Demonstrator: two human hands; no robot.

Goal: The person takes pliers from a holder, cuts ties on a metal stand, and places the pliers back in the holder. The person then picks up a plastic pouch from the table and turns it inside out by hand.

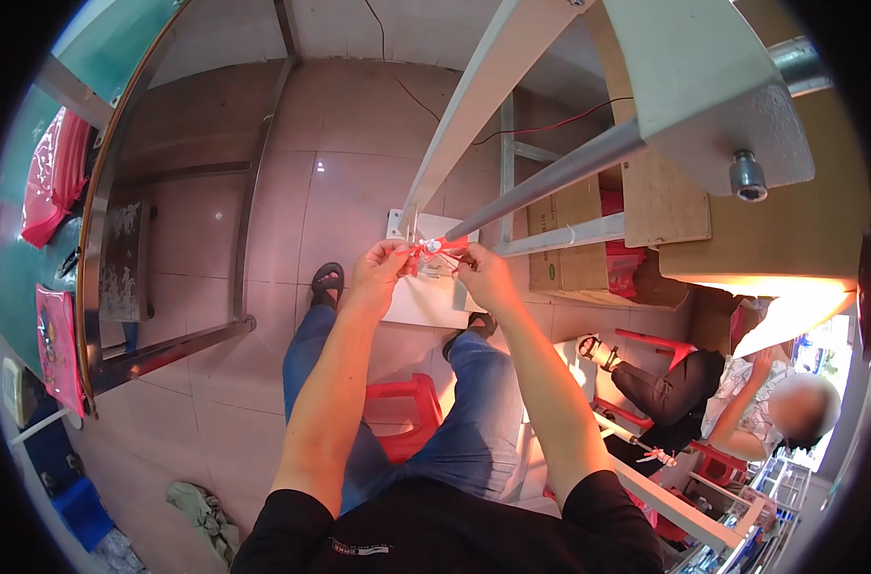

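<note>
A small red and white item, too small to make out fully, is stretched between my two hands at the end of a metal rod. My left hand pinches its left side, fingers closed. On the right side, my right hand has its fingers closed on the same item, near white strands. Below the hands lies a white base plate on the floor. The rod runs from the upper right down to the item.
At the left is a green table with pink packets. Cardboard boxes stand at the right. A co-worker sits at the lower right. A red stool is between my legs; a cloth lies on the floor.
</note>
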